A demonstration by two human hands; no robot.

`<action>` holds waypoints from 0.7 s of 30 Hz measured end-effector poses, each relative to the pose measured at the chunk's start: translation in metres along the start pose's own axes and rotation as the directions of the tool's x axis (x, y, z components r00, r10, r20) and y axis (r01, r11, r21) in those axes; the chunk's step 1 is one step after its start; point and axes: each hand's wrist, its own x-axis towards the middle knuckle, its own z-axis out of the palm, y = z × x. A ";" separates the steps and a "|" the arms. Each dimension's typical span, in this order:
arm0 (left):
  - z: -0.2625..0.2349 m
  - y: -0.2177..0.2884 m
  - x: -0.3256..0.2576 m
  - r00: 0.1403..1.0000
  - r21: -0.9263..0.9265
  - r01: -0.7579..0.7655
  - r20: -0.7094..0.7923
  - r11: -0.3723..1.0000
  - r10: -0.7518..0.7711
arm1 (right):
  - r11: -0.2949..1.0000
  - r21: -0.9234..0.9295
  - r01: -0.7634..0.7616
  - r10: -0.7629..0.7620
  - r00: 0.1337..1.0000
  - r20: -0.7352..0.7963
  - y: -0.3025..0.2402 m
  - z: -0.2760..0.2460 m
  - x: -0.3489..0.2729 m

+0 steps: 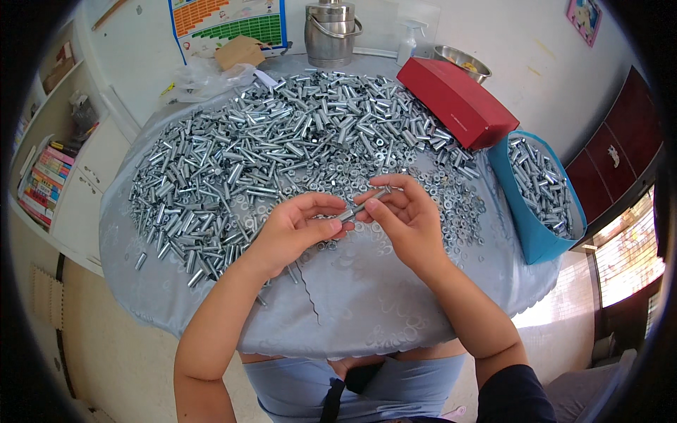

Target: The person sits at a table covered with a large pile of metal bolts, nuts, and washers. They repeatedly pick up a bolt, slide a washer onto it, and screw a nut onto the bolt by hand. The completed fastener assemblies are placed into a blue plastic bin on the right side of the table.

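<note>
Over the near middle of the table, both my hands hold one silvery expansion bolt [361,206], tilted with its right end higher. My left hand [300,224] pinches its lower left end between thumb and fingers. Toward the upper right end, the thumb and fingers of my right hand [407,220] close round the shaft. Behind the hands spreads a big heap of metal sleeves and bolts [275,141]. Loose nuts and washers [455,204] lie scattered around and to the right of my right hand. My fingers partly cover the bolt's ends.
A grey cloth [367,303] covers the round table. At right stands a blue bin [546,249] filled with bolts, beside a red box [458,99]. Along the back are a steel canister [329,39], a spray bottle [408,44], a metal bowl [483,72] and a plastic bag [211,79].
</note>
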 end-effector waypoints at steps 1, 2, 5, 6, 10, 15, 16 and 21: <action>0.001 0.000 0.000 1.000 0.015 0.007 0.019 1.000 -0.008 | 1.000 0.006 0.012 -0.012 1.000 0.006 0.001 -0.001 0.000; 0.002 0.000 0.000 0.999 0.004 0.011 0.030 1.000 -0.011 | 1.000 0.012 0.023 -0.023 1.000 0.013 0.003 -0.002 0.000; 0.007 0.002 -0.002 0.998 -0.024 0.017 0.063 1.000 -0.016 | 0.990 -0.134 0.043 -0.040 0.999 0.023 0.003 -0.003 -0.001; 0.007 0.001 -0.002 0.997 -0.031 0.017 0.074 0.999 -0.015 | 0.983 -0.177 0.049 -0.045 0.999 0.026 0.004 -0.003 -0.001; 0.017 0.002 -0.001 0.997 0.044 -0.075 -0.004 0.996 0.075 | 0.949 -0.288 0.126 -0.126 0.992 0.021 0.007 -0.004 0.000; 0.041 -0.005 -0.001 0.995 -0.002 -0.037 -0.089 0.999 0.037 | 0.914 -0.348 0.206 -0.175 0.977 0.120 -0.006 -0.014 0.004; 0.044 -0.007 -0.001 0.993 -0.019 -0.024 -0.120 1.000 0.021 | 0.922 -0.330 0.204 -0.174 0.977 0.119 -0.006 -0.015 0.006; 0.078 -0.018 0.023 0.995 -0.220 -0.012 -0.099 0.975 -0.010 | 0.931 -0.346 0.114 -0.072 0.988 0.134 -0.026 -0.055 0.006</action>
